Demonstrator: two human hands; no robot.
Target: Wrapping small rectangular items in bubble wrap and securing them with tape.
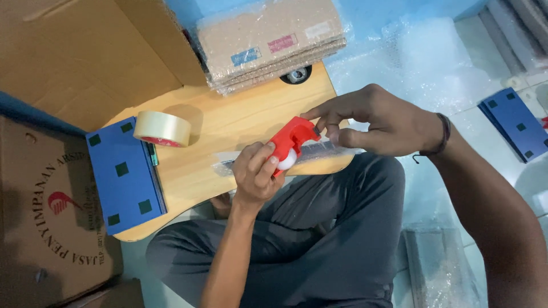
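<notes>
Two hands on one red tape dispenser (pixel 292 142), over a small wooden table (pixel 228 120).
The left hand (pixel 257 174) is wrapped around its body, steadying it; the right hand (pixel 371 122) pinches together at its front edge, fingertips closed on the tape end.

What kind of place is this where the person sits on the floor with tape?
Probably a packing spot in a small shop or storeroom. Flat cardboard boxes are stacked up, bubble wrap covers the floor, and a tape roll sits on the low wooden table. The left hand holds a red tape dispenser.
</notes>
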